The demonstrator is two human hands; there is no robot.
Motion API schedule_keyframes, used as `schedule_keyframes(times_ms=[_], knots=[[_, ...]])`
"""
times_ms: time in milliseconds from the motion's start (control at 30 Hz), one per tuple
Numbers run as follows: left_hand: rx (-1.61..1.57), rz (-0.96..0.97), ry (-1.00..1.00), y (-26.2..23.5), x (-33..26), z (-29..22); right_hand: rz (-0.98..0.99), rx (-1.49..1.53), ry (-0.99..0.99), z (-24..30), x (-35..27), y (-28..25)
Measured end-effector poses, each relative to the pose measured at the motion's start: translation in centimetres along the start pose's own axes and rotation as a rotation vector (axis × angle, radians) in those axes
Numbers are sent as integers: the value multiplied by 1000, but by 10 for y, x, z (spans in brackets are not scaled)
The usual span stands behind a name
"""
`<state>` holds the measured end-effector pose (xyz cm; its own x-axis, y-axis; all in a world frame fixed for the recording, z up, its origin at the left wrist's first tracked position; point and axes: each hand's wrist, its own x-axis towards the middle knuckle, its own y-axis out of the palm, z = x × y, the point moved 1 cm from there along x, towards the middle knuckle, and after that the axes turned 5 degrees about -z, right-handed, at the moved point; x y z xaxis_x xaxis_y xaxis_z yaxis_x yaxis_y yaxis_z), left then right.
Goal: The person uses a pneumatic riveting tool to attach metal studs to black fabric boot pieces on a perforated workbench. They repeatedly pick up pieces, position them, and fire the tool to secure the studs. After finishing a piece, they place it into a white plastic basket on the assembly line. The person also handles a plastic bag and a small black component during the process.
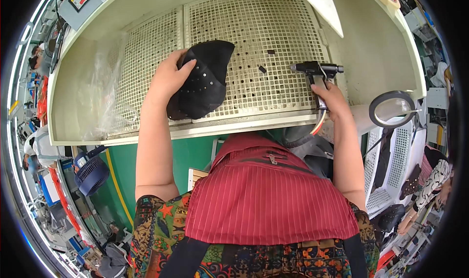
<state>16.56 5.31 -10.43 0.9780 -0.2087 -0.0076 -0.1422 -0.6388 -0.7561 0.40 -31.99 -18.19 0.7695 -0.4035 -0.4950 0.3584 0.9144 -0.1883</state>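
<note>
My left hand (172, 76) grips a black curved piece (211, 77), its thumb lying across the upper side. The piece is dotted with small shiny metal studs or eyelets and looks like a shoe upper. It is held over the grid floor of a pale cream work tray (220, 125). To the right, my right hand (332, 98) is wrapped around the handle of a black-headed spray gun (316, 68). The gun's nozzle points left, toward the black piece but apart from it. A hose (318, 124) with red and pale lines runs down from its handle.
Two small black scraps (262, 69) lie on the grid. Clear plastic film (100, 94) is bunched at the tray's left wall. A black ring (392, 110) is at the right front corner. A white perforated crate (396, 160) and other people are beyond. A dark fan (91, 172) stands lower left.
</note>
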Motion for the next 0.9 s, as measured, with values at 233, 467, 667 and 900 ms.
schedule_keyframes(times_ms=[233, 467, 667, 900], knots=[[-75, 43, -221, 3, 28, 14, 225, 336, -8, 51, -31, 39], [-206, 60, -191, 5, 25, 4, 206, -264, -638, 100, -60, 99], [-197, 12, -88, 7, 17, 13, 313, -623, -667, 116, -82, 79], [-271, 37, -192, 8, 18, 5, 244, -315, -789, 107, -71, 102]])
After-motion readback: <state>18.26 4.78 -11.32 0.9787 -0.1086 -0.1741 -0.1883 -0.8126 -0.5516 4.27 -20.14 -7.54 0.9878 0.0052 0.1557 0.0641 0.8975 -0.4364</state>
